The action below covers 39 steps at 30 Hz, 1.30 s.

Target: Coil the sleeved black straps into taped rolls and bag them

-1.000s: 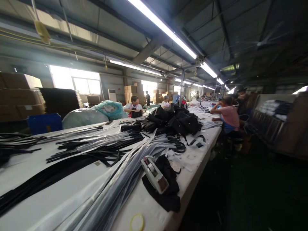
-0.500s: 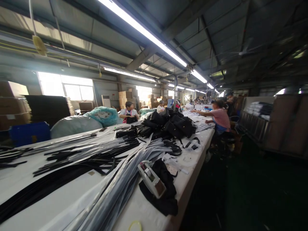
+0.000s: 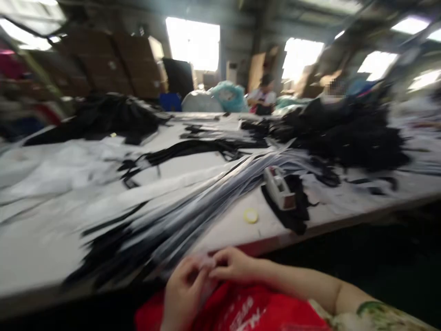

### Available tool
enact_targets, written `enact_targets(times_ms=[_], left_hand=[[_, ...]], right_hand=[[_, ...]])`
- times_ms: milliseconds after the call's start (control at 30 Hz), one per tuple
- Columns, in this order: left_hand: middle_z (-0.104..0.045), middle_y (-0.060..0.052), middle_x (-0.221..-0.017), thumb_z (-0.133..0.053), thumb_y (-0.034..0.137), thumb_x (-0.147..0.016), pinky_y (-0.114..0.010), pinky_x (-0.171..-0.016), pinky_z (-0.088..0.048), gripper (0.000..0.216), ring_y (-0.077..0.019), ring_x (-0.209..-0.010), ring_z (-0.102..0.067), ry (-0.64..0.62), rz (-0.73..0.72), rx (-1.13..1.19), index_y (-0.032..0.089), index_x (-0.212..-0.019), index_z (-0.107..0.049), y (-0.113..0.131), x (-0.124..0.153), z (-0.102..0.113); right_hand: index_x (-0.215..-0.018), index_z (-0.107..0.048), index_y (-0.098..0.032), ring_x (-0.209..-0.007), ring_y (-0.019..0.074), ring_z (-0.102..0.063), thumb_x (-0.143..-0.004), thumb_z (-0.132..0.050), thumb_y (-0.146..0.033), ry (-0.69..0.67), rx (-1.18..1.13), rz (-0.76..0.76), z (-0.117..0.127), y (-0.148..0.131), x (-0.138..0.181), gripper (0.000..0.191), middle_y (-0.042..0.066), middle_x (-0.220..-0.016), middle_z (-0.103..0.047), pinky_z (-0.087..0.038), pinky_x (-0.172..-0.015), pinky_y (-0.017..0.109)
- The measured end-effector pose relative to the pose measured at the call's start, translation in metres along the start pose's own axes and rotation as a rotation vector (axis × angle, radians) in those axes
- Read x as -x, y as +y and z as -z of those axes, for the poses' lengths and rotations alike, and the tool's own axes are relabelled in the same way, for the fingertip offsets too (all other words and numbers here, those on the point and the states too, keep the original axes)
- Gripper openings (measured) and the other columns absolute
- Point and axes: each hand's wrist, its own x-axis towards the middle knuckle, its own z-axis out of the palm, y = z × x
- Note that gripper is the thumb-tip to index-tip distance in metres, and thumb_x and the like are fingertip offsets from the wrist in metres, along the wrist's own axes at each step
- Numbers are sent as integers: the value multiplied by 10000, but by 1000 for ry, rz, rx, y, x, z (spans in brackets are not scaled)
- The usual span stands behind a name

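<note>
Close to my body, at the table's near edge, both hands meet. My left hand [image 3: 184, 285] has thumb and fingers curled together in a pinch. Opposite it, my right hand [image 3: 236, 265] also pinches, its fingertips almost touching the left ones. Between them is a thin, pale translucent piece [image 3: 206, 263], smeared by motion, so its exact kind is unclear. Just beyond lies a bundle of long black strips in clear plastic sleeves [image 3: 193, 207]. A yellow tape ring [image 3: 251, 215] rests on the table, and a white tape dispenser [image 3: 279, 189] sits on black cloth [image 3: 299, 207].
Black bags [image 3: 351, 133] are heaped at the right. Dark material [image 3: 110, 117] and crumpled white sheets [image 3: 69, 168] lie at the left. A person [image 3: 263, 96] is across the table [image 3: 31, 266], near large plastic-wrapped bundles [image 3: 227, 95]. Cardboard boxes [image 3: 103, 59] are stacked behind.
The view has swung left and down. My two hands and a red garment front have come into sight. The dispenser and strips appear farther right and smaller.
</note>
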Motion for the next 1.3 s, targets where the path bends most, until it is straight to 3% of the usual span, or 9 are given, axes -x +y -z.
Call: enact_targets(times_ms=[100,333,467,567,633,800,900,1100,1300], left_hand=[[-705,-55,-799,-691,413,-823,-291,-735,-528,259,-194,-788,-654,-63,142,76,180,-714,-727,-17,18,14],[-718,-86,-993,-647,312,-851,-275,-806,-507,215,-188,-907,-650,48,289,232,179,-989,-745,-25,24,19],[-732,-29,-860,-688,260,-812,-243,-706,-511,593,-145,-749,-657,88,400,362,211,-1380,-523,-30,26,22],[-713,19,-737,-745,236,-758,-222,-634,-496,857,-128,-653,-644,59,425,339,208,-1502,-322,-28,24,20],[-731,3,-777,-769,225,-729,-215,-609,-488,884,-130,-658,-651,33,438,324,197,-1492,-325,-25,23,15],[-741,-72,-981,-758,243,-738,-221,-592,-503,817,-133,-685,-665,27,431,331,164,-1439,-346,-25,26,0],[-704,-126,-1116,-746,307,-771,-255,-650,-549,754,-161,-767,-696,85,419,266,142,-1391,-349,-26,28,-1],[-726,-84,-1095,-572,311,-922,-313,-827,-562,543,-191,-952,-709,-25,246,142,204,-1403,-344,-18,32,5],[-744,-5,-834,-639,243,-857,-285,-757,-547,486,-171,-778,-713,76,293,-14,204,-1296,-432,-17,30,6]], right_hand=[[-846,-721,-148,-698,154,-628,-833,-657,-519,-53,-225,-139,-41,11,-4,377,9,-772,-718,-484,-654,260],[-875,-755,-171,-761,185,-633,-782,-730,-484,-39,-276,-273,-25,7,-3,327,40,-833,-735,-504,-742,307],[-855,-755,-192,-866,198,-638,-820,-709,-451,-106,-255,-194,-24,3,-2,265,60,-923,-718,-505,-825,328],[-830,-760,-205,-1085,229,-601,-829,-711,-412,-186,-216,-52,-26,1,-3,212,76,-1140,-671,-457,-976,350],[-826,-766,-206,-1154,240,-578,-835,-707,-399,-221,-211,-21,-28,0,-3,201,76,-1227,-642,-425,-1028,357],[-744,-740,-184,-787,182,-644,-835,-696,-439,-150,-189,-73,-30,2,-1,274,48,-833,-710,-510,-770,295],[-773,-749,-185,-829,197,-648,-862,-654,-458,-98,-150,-52,-29,3,-2,302,64,-873,-724,-509,-800,307],[-814,-746,-185,-876,213,-644,-860,-647,-465,-81,-147,-35,-26,6,-5,300,60,-893,-727,-499,-859,330],[-830,-756,-183,-849,207,-642,-844,-678,-434,-119,-191,-72,-24,7,-3,263,57,-881,-713,-510,-793,308]])
